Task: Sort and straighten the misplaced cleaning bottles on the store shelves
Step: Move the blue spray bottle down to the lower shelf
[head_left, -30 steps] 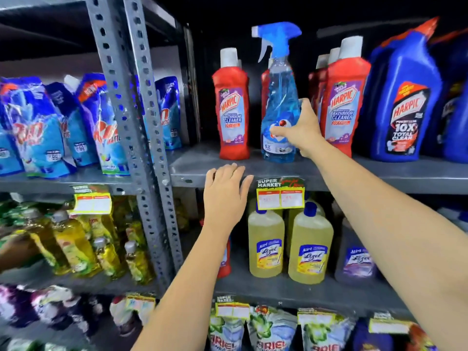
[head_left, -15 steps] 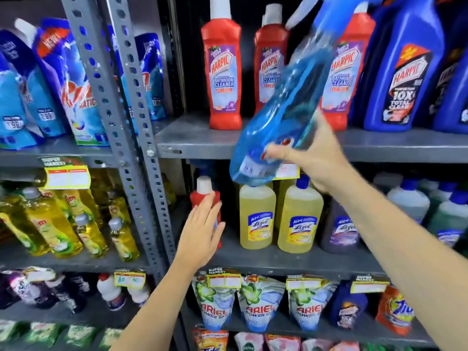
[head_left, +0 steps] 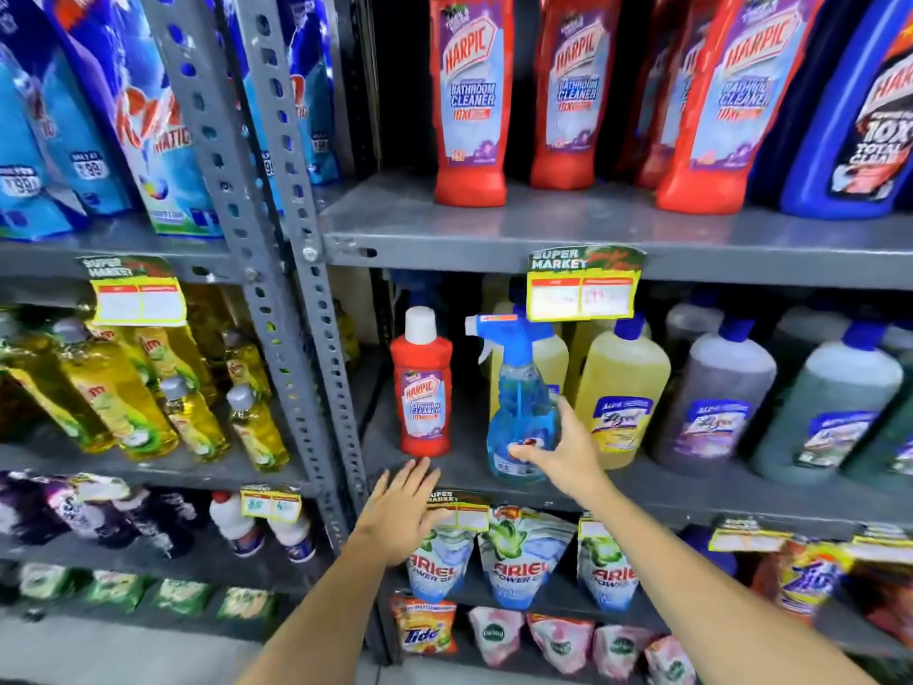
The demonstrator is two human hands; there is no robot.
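Note:
A blue spray bottle [head_left: 518, 402] with a blue trigger head stands upright on the middle shelf [head_left: 691, 491], in front of the yellow Lizol bottles [head_left: 620, 388]. My right hand [head_left: 558, 449] is wrapped around its lower right side, thumb across the label. To its left a small red Harpic bottle [head_left: 422, 388] with a white cap stands alone on the same shelf. My left hand [head_left: 402, 511] hovers flat just below that red bottle, at the shelf's front edge, fingers spread and holding nothing. Large red Harpic bottles [head_left: 469, 96] line the upper shelf.
A grey perforated upright [head_left: 276, 269] divides the shelving. Blue detergent pouches [head_left: 143, 121] and yellow dish-liquid bottles [head_left: 113, 388] fill the left bay. Grey and green Lizol bottles [head_left: 721, 393] stand at right. Ariel pouches [head_left: 518, 561] hang below, price tags [head_left: 583, 289] on shelf edges.
My right hand carried the spray bottle down from the upper shelf and stood it upright on the middle shelf. My left hand drew back from the small red bottle to the shelf edge.

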